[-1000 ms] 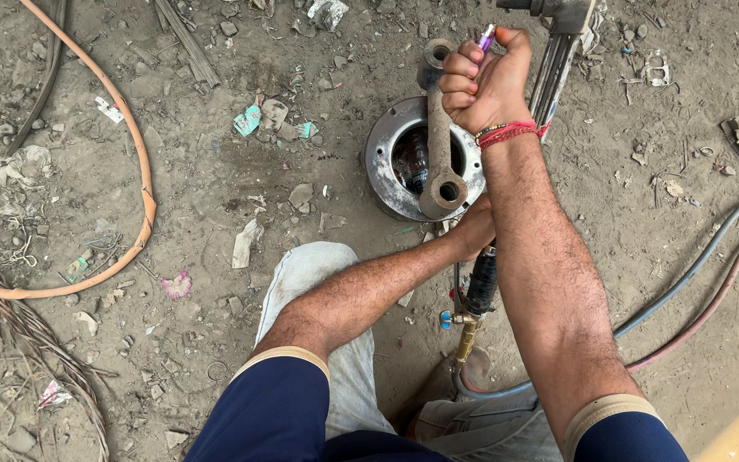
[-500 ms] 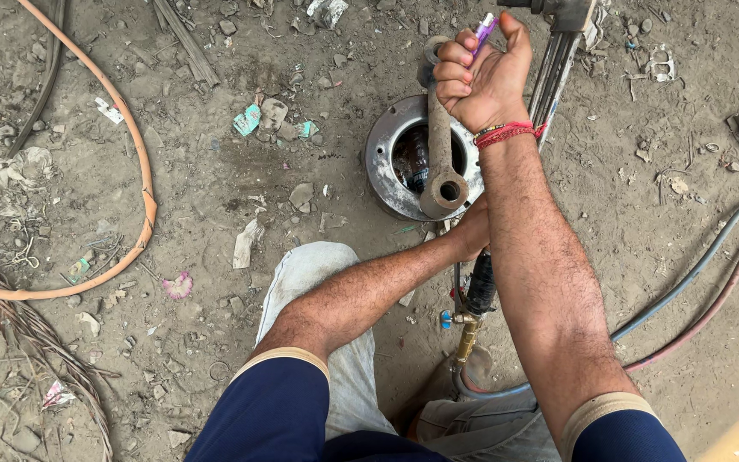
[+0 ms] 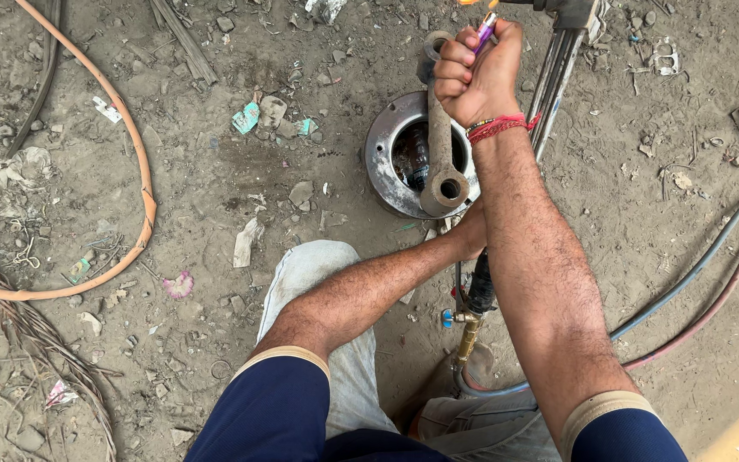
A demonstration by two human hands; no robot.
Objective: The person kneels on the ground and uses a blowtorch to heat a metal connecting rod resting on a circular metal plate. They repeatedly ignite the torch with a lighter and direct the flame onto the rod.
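The purple lighter [image 3: 485, 31] sits at 12 o'clock in the view, clenched in the right hand [image 3: 472, 75], a small flame just above it beside the torch head [image 3: 568, 12]. Below lies a metal link rod [image 3: 438, 128] across a round steel flange [image 3: 382, 158]. The left hand [image 3: 475, 231] is hidden behind the right forearm; its grip cannot be told. Hoses [image 3: 694, 282] run at 3 o'clock, an orange pipe [image 3: 134, 154] at 9 o'clock on the dirt floor [image 3: 215, 171].

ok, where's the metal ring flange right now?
Head view, upper centre: the ring flange lies flat on the dirt, with the connecting rod across it, just left of the right hand.
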